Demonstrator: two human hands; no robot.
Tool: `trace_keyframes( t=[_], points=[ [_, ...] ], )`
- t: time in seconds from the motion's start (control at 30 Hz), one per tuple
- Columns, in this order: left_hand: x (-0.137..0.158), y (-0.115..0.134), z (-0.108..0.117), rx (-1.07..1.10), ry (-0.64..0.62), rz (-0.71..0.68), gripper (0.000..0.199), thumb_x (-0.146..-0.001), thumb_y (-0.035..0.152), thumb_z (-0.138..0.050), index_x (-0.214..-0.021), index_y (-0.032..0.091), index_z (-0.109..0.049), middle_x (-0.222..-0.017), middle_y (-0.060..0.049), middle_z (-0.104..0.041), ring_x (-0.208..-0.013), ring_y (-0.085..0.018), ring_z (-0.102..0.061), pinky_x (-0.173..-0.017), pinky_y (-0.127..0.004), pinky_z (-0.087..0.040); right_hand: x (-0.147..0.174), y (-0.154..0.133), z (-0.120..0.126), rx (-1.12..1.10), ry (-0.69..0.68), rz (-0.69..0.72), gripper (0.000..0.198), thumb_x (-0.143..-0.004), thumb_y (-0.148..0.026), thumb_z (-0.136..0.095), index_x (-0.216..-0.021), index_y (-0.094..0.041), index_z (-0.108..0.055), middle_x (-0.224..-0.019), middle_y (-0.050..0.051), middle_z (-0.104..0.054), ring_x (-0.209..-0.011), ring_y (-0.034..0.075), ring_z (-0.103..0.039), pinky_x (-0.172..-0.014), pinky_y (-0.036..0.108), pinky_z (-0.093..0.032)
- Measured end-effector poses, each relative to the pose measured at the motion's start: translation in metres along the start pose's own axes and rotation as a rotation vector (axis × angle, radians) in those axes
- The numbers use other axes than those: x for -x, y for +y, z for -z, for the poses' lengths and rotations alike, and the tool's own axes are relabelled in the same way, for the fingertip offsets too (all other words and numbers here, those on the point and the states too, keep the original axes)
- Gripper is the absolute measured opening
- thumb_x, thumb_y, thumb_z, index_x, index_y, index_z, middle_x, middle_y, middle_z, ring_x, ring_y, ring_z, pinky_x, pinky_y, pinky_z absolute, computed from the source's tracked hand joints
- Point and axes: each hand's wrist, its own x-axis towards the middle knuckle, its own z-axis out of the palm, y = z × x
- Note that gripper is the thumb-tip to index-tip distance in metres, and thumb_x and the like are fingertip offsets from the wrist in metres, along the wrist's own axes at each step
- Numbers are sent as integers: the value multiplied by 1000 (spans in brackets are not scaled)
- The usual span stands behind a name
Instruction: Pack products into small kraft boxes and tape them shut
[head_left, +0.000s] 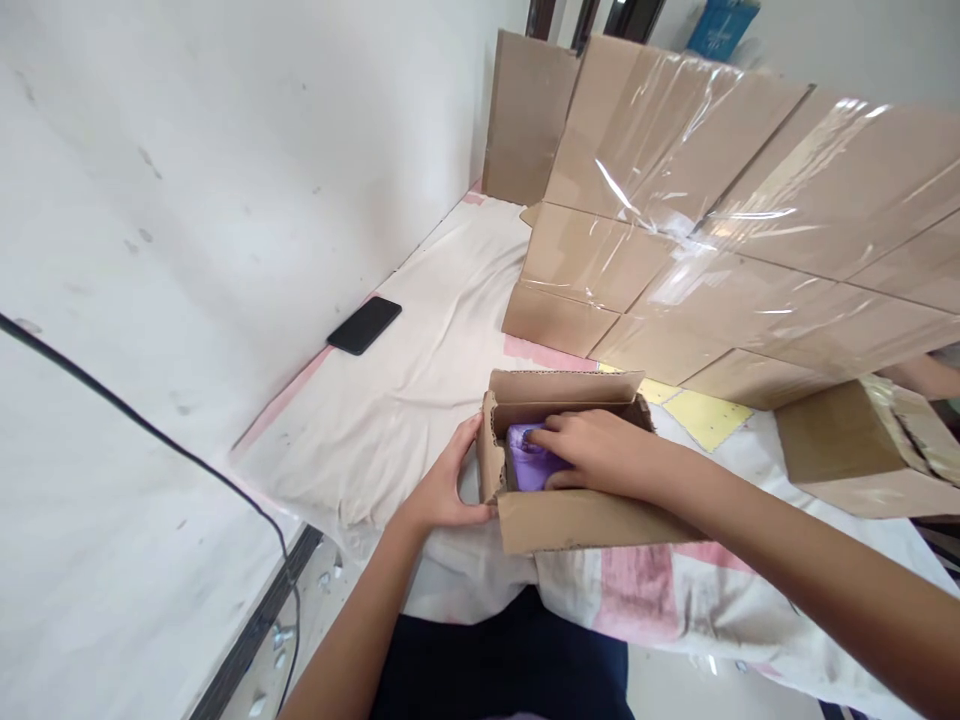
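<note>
A small open cardboard box (pixel 592 522) stands on the cloth-covered table in front of me, its flaps raised. My left hand (pixel 454 480) grips the box's left end, thumb low and fingers at the upper corner. Inside the box is a shiny purple packet (pixel 529 470), pressed toward the left end. My right hand (pixel 592 450) reaches in from the right, with its fingers curled on the packet's top and right side. Parts of the packet and the box's right end are hidden behind this hand and forearm.
A black phone (pixel 365 325) lies by the white wall. Taped cardboard sheets (pixel 675 230) form an upright partition behind the box. At the right, another person's hand (pixel 926 376) is beside a second open box (pixel 840 440). A black cable (pixel 150 430) hangs at the left.
</note>
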Motion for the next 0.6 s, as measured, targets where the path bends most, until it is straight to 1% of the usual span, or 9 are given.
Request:
trace_keyframes(
  t=[0.03, 0.1, 0.13, 0.2, 0.23, 0.33, 0.4, 0.5, 0.6],
  points=[
    [1, -1, 0, -6, 3, -21, 122, -69, 39, -87, -162, 32, -7, -168, -12, -14, -153, -41, -19, -124, -62, -22, 14, 1, 6, -28, 152, 23, 32, -92, -41, -67, -119, -23, -68, -118, 12, -71, -100, 30, -70, -84, 42, -54],
    [2, -3, -1, -35, 5, -68, 122, -74, 39, -84, -162, 36, 0, -169, -11, -10, -154, -40, -17, -125, -62, -21, 47, 5, 4, -100, 561, 17, 30, -97, -38, -60, -124, -26, -65, -134, 11, -65, -115, 30, -64, -97, 46, -50],
    [2, -3, -1, -61, 1, -97, 120, -76, 39, -82, -161, 37, 2, -170, -10, -8, -155, -39, -14, -125, -63, -19, 63, 8, -4, -160, 784, -36, 31, -98, -37, -59, -126, -27, -64, -135, 10, -64, -118, 30, -62, -100, 47, -48],
    [-1, 0, -3, -126, -13, -161, 115, -80, 38, -79, -162, 37, 2, -170, -9, -3, -156, -39, -7, -125, -63, -15, 89, 13, -36, -375, 1157, -235, 34, -101, -40, -50, -130, -27, -62, -131, 11, -65, -120, 30, -61, -101, 49, -48],
    [-4, 3, -4, -161, -22, -192, 114, -80, 37, -78, -162, 37, 2, -171, -9, 1, -156, -39, -3, -125, -64, -13, 98, 15, -56, -501, 1242, -321, 38, -102, -45, -44, -132, -28, -61, -132, 11, -65, -123, 31, -59, -101, 51, -48],
    [-13, 15, -10, -248, -67, -252, 115, -80, 34, -79, -162, 37, 1, -170, -9, 11, -156, -40, 7, -124, -66, -12, 107, 12, -112, -785, 1076, -417, 61, -102, -63, -24, -121, -28, -70, -145, 9, -57, -137, 35, -48, -113, 59, -37],
    [-20, 22, -14, -250, -101, -251, 113, -80, 33, -79, -162, 36, -1, -170, -10, 12, -155, -40, 7, -123, -67, -15, 108, 4, -133, -881, 1091, -456, 70, -100, -68, -17, -112, -29, -75, -152, 6, -51, -141, 36, -43, -118, 62, -31],
    [-37, 26, -24, -187, -148, -203, 114, -79, 35, -80, -161, 40, 0, -170, -5, 9, -156, -39, 0, -124, -64, -20, 118, -13, -143, -913, 1183, -505, 78, -96, -73, -11, -107, -31, -76, -147, 5, -55, -140, 38, -41, -117, 68, -27],
    [-63, 23, -48, -94, -186, -121, 111, -73, 41, -84, -157, 53, -12, -169, 4, -14, -154, -39, -18, -124, -61, -28, 141, -25, -146, -830, 1282, -592, 79, -94, -76, -12, -102, -33, -77, -138, 6, -62, -140, 40, -39, -116, 71, -27]
  ],
)
